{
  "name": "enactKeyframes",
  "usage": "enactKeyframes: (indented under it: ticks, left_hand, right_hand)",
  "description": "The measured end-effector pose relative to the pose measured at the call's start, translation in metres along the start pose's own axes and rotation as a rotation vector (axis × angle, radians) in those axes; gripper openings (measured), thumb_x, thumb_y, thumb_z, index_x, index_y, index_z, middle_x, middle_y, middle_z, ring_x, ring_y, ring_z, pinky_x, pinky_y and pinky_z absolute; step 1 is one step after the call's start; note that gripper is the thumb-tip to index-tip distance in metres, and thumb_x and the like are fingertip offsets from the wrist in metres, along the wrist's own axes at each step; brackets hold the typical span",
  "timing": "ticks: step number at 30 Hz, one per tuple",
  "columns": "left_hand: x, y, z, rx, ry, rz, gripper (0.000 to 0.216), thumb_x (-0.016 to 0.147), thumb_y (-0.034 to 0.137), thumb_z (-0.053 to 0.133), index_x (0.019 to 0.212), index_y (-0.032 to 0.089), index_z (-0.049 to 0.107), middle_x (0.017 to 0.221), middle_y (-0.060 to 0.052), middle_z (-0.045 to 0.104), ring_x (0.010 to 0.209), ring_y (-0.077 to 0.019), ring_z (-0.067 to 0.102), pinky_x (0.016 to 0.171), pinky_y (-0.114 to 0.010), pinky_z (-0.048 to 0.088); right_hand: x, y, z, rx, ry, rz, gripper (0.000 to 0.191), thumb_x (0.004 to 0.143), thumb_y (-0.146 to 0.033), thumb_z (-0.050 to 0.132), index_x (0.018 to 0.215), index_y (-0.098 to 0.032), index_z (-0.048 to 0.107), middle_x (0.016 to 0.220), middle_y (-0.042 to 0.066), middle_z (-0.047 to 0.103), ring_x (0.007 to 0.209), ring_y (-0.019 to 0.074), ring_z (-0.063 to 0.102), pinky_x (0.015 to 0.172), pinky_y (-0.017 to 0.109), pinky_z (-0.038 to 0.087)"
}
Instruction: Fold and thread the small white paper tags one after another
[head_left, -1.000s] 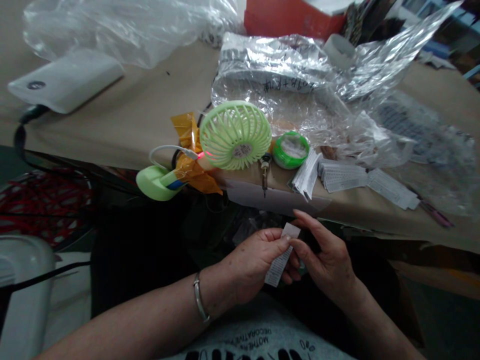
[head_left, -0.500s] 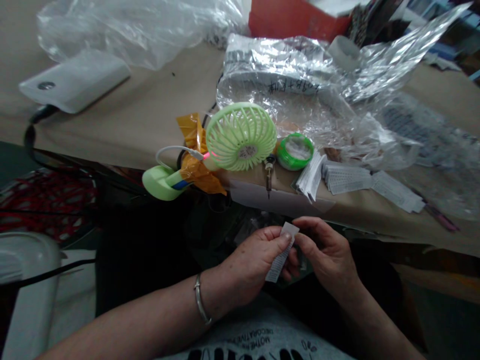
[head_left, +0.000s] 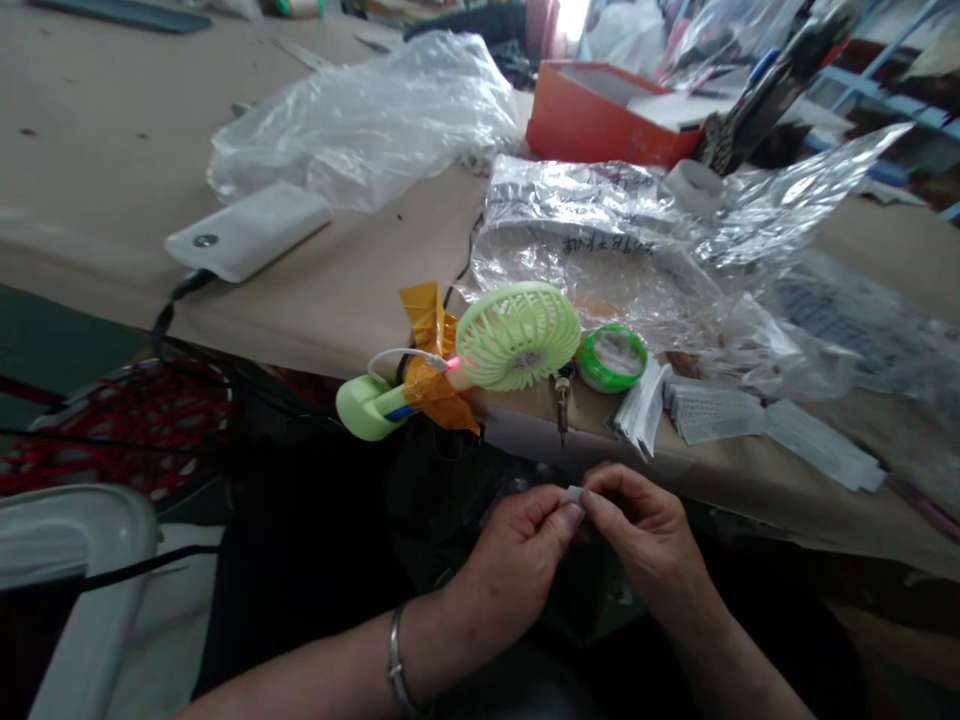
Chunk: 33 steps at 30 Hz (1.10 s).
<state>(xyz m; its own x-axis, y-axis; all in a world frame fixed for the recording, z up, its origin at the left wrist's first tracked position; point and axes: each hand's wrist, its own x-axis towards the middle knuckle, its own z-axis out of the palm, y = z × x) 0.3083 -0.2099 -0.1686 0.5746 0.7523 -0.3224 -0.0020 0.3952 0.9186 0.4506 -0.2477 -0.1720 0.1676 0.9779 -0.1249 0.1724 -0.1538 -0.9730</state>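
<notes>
My left hand (head_left: 525,545) is closed, thumb over index finger, on a small white printed paper slip (head_left: 574,494). Only a short end of the slip shows; the rest is hidden by my fingers. From the other side my right hand (head_left: 641,525) pinches that same end, fingertips against my left thumb. Both hands are below the table's front edge. Above them on the table lie a folded stack of white slips (head_left: 643,408) and fanned printed slips (head_left: 716,410). A thin metal-tipped tool (head_left: 562,408) points over the edge.
A light green fan (head_left: 517,335) is fixed at the edge with orange tape (head_left: 439,395). Beside it sits a green round container (head_left: 613,358). Behind are clear plastic bags (head_left: 600,250), a red box (head_left: 600,115) and a white power bank (head_left: 247,235) with a cable.
The view has tilted up, so the table's things appear lower and further right. The slip, earlier showing at length between my hands, is now mostly covered by my fingers.
</notes>
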Motion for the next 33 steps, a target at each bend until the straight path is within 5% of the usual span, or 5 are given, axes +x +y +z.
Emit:
enactKeyframes:
  ticks: [11,20,33]
  left_hand:
    - [0.011,0.011,-0.023,0.376,0.233,0.304,0.017,0.085,0.027,0.053,0.079,0.02,0.068,0.07,0.001,0.066,0.065,-0.0134,0.057,0.064,-0.023,0.043]
    - [0.017,0.015,-0.026,0.489,0.265,0.378,0.018,0.086,0.024,0.052,0.078,0.021,0.069,0.068,0.001,0.066,0.062,-0.0127,0.058,0.061,-0.022,0.042]
    - [0.024,0.016,-0.026,0.515,0.268,0.418,0.019,0.087,0.02,0.051,0.075,0.019,0.066,0.066,0.003,0.066,0.061,-0.0101,0.058,0.059,-0.019,0.042]
  right_hand:
    - [0.021,-0.016,0.01,-0.244,0.056,-0.169,0.012,0.082,-0.026,0.056,0.073,-0.018,0.059,0.063,-0.002,0.055,0.058,0.0102,0.05,0.054,0.02,0.042]
    - [0.026,-0.02,0.011,-0.366,0.121,-0.307,0.01,0.082,-0.022,0.055,0.072,-0.019,0.059,0.061,-0.003,0.057,0.055,0.01,0.053,0.055,0.021,0.043]
    - [0.03,-0.014,0.011,-0.334,0.136,-0.296,0.009,0.085,-0.022,0.055,0.077,-0.019,0.059,0.065,-0.002,0.058,0.061,0.011,0.055,0.059,0.022,0.044]
